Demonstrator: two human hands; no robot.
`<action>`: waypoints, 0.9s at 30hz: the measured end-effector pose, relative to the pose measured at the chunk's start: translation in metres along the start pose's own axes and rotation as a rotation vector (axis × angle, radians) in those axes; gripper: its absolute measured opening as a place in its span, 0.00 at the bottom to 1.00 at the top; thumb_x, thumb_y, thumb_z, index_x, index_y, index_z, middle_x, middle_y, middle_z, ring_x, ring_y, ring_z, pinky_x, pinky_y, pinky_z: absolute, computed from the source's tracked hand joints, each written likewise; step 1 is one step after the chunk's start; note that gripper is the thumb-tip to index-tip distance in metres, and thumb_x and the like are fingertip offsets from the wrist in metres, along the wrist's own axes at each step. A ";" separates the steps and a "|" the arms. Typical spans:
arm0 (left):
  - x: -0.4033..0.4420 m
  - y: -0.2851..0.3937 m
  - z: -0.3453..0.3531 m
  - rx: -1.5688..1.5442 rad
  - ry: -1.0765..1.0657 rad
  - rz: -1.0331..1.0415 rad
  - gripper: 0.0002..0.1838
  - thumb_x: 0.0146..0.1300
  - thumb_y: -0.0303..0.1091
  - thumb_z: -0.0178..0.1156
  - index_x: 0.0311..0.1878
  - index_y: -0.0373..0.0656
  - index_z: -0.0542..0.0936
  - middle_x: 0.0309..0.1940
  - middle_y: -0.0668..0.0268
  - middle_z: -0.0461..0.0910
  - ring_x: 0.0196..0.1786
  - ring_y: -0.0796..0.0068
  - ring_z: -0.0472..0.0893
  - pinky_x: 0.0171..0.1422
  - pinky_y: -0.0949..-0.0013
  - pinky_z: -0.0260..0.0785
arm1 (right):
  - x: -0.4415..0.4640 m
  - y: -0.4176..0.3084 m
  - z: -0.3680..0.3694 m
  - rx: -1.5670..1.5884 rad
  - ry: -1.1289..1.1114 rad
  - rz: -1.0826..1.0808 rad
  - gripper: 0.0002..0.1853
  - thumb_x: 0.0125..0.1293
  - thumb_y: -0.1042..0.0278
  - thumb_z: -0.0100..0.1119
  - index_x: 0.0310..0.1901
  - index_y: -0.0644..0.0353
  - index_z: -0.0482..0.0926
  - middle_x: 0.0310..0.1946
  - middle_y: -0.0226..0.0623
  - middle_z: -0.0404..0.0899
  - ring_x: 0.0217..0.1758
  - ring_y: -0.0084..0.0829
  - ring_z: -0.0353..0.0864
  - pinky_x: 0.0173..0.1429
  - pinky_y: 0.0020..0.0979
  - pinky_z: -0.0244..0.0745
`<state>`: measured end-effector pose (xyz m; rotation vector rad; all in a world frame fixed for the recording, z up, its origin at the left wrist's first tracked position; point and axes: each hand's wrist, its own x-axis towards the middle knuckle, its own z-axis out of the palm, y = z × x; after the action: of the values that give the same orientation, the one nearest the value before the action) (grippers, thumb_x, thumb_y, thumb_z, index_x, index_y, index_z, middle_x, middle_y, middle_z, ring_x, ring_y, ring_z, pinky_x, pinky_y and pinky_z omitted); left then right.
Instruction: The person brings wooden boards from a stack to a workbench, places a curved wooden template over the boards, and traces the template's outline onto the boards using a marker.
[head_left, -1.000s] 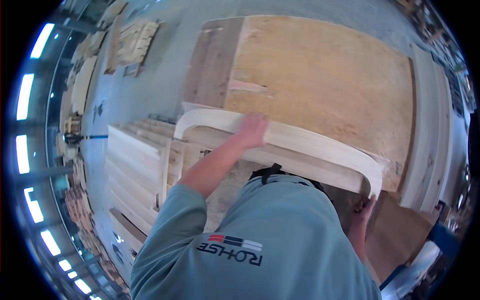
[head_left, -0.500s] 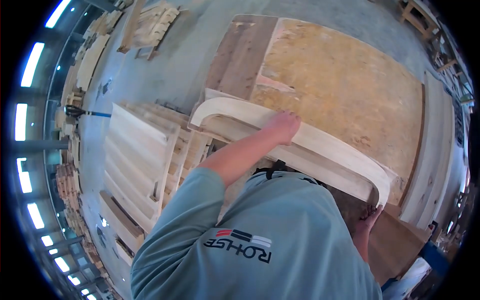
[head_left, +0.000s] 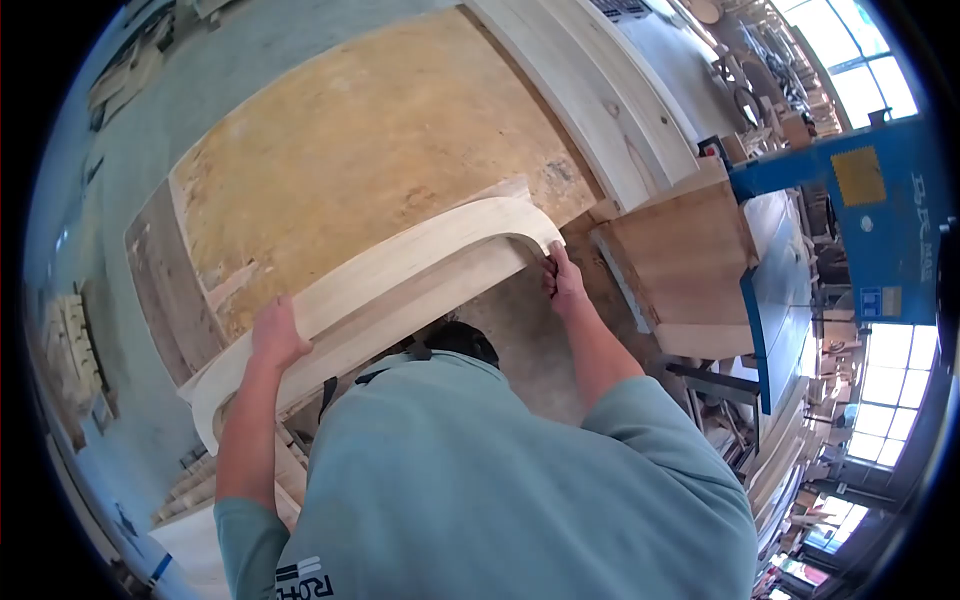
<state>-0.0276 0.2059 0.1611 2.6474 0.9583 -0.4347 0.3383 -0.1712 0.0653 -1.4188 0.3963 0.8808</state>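
Several pale pieces of wood lie stacked [head_left: 75, 340] at nine o'clock from the middle of the view, beside the grey floor [head_left: 135, 205]. Nearer in on that same line, a darker plank [head_left: 165, 275] forms the left end of the work surface; its yellow-brown, scuffed board [head_left: 370, 120] spreads toward eleven o'clock. Long pale boards [head_left: 585, 85] lie along its right edge at one o'clock. A brown wooden panel [head_left: 675, 250] stands between two and three, and beyond it is a large blue machine [head_left: 885, 225] with a yellow plate [head_left: 858, 176]. Bright windows [head_left: 885, 390] show between three and four.

Compared with half a second ago, the row of windows on the left is out of view and the blue machine fills much of the right. The curved wooden piece [head_left: 385, 275] now rises toward two o'clock instead of sloping down to four. The left hand [head_left: 278, 335] has moved from mid-length to nearer the piece's left end; the right hand [head_left: 566, 283] is still at the right bend.

The piece lies along the near edge of the surface. The left fingers are closed over its bar, thumb on the near side, with most of its length running off toward two o'clock. The right thumb presses the bend's tip, the other fingers curled below; the piece extends toward eight o'clock from there.
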 end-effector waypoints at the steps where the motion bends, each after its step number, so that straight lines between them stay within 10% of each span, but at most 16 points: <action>1: 0.000 0.002 -0.001 0.001 -0.010 -0.015 0.39 0.35 0.37 0.79 0.52 0.36 0.72 0.48 0.49 0.78 0.54 0.48 0.78 0.61 0.54 0.72 | 0.000 0.000 0.000 0.010 0.005 0.000 0.20 0.66 0.40 0.63 0.29 0.42 0.67 0.22 0.17 0.67 0.16 0.17 0.57 0.19 0.23 0.48; 27: 0.000 0.009 -0.003 0.059 -0.035 -0.074 0.39 0.35 0.37 0.80 0.52 0.36 0.72 0.50 0.47 0.78 0.55 0.48 0.78 0.61 0.55 0.73 | -0.026 -0.025 0.015 -0.159 0.133 -0.015 0.26 0.58 0.38 0.72 0.38 0.54 0.78 0.26 0.22 0.75 0.18 0.14 0.60 0.20 0.19 0.53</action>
<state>-0.0212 0.2008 0.1652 2.6538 1.0510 -0.5315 0.3364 -0.1624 0.1033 -1.6308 0.4221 0.8227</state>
